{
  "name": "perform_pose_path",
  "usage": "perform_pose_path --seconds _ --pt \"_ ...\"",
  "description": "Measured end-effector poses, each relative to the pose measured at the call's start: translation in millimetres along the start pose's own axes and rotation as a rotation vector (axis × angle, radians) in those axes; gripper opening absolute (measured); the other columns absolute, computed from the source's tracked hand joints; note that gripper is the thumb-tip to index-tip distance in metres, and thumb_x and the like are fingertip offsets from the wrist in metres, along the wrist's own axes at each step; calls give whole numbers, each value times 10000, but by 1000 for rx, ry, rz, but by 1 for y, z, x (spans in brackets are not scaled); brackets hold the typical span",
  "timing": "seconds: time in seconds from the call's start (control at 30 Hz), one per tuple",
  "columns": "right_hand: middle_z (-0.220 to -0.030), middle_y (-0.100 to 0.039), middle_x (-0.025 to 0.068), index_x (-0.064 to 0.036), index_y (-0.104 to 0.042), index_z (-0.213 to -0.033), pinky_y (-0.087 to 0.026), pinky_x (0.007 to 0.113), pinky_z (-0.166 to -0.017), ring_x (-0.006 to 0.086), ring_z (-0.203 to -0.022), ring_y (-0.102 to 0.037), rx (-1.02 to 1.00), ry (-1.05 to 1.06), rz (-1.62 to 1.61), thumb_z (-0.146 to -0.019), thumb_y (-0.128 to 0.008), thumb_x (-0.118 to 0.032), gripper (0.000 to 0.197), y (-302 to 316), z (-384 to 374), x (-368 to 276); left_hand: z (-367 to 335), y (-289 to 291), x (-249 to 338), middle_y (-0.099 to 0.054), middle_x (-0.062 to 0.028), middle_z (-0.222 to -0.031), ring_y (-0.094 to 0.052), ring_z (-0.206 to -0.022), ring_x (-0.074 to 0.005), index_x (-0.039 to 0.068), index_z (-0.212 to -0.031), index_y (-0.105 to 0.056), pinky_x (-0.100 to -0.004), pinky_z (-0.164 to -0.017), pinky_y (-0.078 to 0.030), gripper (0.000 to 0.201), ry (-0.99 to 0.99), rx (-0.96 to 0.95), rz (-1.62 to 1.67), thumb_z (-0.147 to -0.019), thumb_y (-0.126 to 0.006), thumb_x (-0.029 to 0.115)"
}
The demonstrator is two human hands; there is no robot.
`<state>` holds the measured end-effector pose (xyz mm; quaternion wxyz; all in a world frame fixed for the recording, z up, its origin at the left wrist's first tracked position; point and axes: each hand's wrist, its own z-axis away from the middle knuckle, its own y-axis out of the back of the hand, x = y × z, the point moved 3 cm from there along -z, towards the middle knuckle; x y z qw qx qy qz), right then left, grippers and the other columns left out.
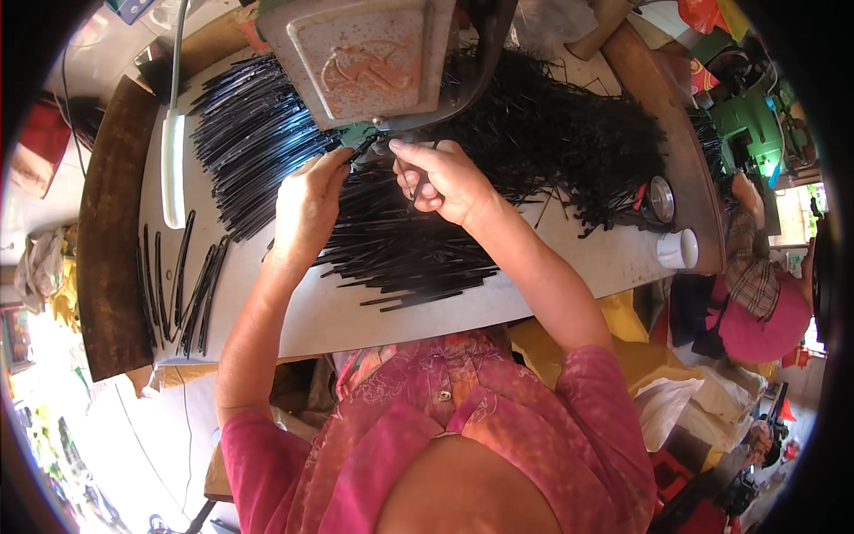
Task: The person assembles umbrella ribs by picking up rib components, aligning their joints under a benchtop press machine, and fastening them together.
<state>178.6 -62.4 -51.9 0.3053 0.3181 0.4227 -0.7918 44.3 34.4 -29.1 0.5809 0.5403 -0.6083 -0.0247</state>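
Note:
A grey metal machine head [374, 58] with worn reddish raised marks stands over the far middle of the table. Just below it, beside a small green part [356, 135], my left hand [307, 200] is closed, its fingertips pinching a dark rod [360, 151] whose exact shape is hard to make out. My right hand [445, 182] is close by on the right, thumb pointing to the machine and fingers curled round a thin dark stick [416, 189]. Under and between my hands lies a spread pile of long slim black rods [409, 258].
More black rods [249, 133] are laid at the far left, and a tangled heap [569, 133] covers the right. Several loose rods [182, 285] lie near the wooden side board [116, 231]. A tube lamp [173, 169] hangs left. A white cup [678, 249] stands right; beyond sits another person [756, 285].

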Motion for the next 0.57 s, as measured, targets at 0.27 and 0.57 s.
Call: perform_pose_path --seconds 0.27,0.57 --pt "-536 -403 -28 -17 -497 -665 -205 152 -331 13 -399 -307 12 11 -3 -808 -596 -253 293 3 -1 2 0 -2 -4 -598 -171 -791 -580 -686 -305 7 -958 -597 -325 -621 -450 179 8 -6 8 -798 -542 67" --pt "-548 -427 -11 -17 -496 -670 -213 143 -325 13 -396 -318 10 -6 -12 -789 -618 -252 291 5 -2 2 1 12 2 -540 -84 -695 -559 -581 -270 110 -1000 -585 -332 -511 -455 226 -227 -15 -367 -775 -573 97"
